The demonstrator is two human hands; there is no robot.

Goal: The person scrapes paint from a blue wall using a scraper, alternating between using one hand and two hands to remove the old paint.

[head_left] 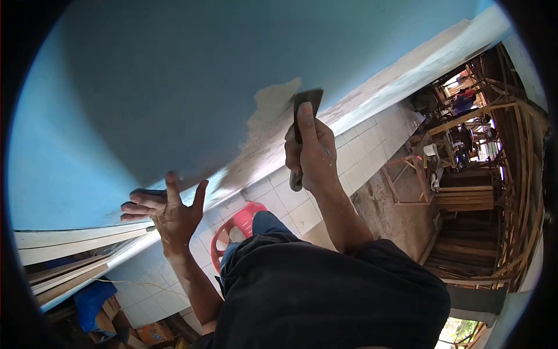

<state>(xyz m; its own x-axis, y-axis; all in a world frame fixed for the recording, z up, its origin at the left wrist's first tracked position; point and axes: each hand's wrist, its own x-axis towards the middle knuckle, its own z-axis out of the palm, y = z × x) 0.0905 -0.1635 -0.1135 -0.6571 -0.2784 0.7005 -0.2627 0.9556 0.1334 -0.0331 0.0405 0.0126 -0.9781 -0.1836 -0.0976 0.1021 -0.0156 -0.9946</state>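
— Your right hand [311,154] has the scraper [308,100], close to the near edge of the blue board [174,87]. Your fingers are closed around the handle, with the forefinger stretched flat along the blade.

— Yes, and its long axis runs straight away from that edge, blade tip on the pale patch [272,107]. The untouched blue lies beyond the tip.

— Your left hand [165,209] is well apart, farther along the same edge.

— Its fingers are spread, tips on the board, and it holds nothing. Your right hand is much the nearer to the patch.
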